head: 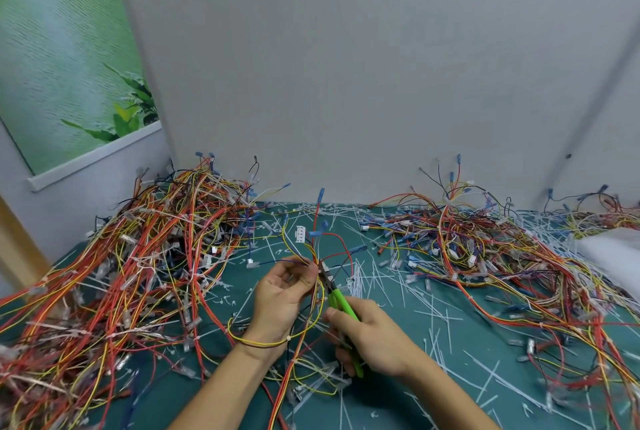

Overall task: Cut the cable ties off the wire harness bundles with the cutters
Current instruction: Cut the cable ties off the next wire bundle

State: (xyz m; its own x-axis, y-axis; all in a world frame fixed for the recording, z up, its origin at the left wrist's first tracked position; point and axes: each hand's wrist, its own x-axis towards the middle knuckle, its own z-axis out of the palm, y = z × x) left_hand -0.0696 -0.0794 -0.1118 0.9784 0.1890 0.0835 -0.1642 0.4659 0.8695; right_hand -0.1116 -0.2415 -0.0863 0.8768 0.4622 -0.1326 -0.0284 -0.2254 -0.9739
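My left hand (284, 294) pinches a thin wire harness bundle (313, 249) of red, yellow and blue wires, held upright above the table. My right hand (367, 336) grips the green-handled cutters (341, 301). Their metal jaws (325, 272) sit against the bundle just right of my left fingertips. Whether a cable tie lies between the jaws is too small to tell. A white connector (300, 233) hangs from the bundle's upper wires, and a yellow wire loops down around my left wrist.
A big heap of tied harnesses (138, 256) fills the left of the green table (433, 343). Another spread of wires (485, 249) covers the right. Several cut white cable ties (367, 280) litter the middle. A grey wall stands behind; a white foam piece (609, 249) lies far right.
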